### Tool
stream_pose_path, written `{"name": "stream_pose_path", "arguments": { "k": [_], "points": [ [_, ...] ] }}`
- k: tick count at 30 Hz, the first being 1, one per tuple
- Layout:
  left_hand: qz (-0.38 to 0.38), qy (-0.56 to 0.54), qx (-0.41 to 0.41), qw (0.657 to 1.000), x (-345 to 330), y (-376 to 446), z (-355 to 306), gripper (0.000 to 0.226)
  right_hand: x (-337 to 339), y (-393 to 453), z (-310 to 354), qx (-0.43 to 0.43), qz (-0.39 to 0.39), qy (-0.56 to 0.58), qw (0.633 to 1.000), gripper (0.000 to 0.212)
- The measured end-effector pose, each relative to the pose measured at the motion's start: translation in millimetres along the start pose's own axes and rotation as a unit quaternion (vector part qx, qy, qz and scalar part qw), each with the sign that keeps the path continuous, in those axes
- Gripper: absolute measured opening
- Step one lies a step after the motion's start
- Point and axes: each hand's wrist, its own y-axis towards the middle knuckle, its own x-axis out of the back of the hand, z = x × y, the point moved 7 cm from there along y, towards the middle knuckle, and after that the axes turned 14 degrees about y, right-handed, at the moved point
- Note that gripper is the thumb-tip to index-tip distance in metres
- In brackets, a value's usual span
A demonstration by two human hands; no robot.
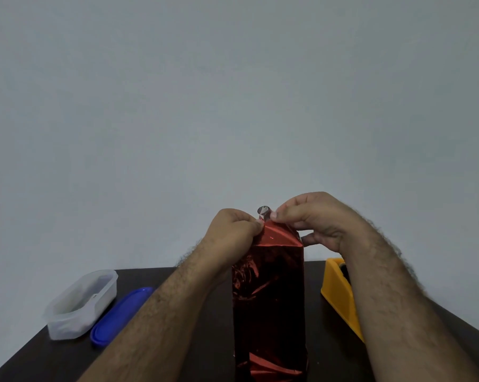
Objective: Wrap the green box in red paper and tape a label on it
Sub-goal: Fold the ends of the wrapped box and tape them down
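A dark table [53,351] stands against a plain pale wall [177,106]. On its left side sits a translucent plastic container [80,304] (open, something small and hard to make out inside), with its blue lid [119,315] lying flat just beside it on the right. Over on the right rests a yellow tape dispenser [338,293], partly hidden.

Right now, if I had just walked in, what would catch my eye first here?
The tall box wrapped in shiny red paper stands upright mid-table, with the left hand and right hand pinching the folded paper at its top, beside a small curl of tape. A yellow tape dispenser sits to its right; a clear tub and blue lid lie at left.
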Motion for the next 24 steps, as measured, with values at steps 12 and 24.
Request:
{"name": "stream_pose_path", "arguments": {
  "k": [12, 24],
  "points": [
    [-0.029, 0.047, -0.022, 0.998, -3, 0, -4, 0.025, 1, 3, -10, -0.032, 0.032, 0.028, 0.999, 0.043],
    [-0.073, 0.063, -0.059, 0.994, -3, -3, -8, 0.028, 5, 11, -14, -0.016, 0.018, 0.000, 1.000, 0.055]
  ]
}}
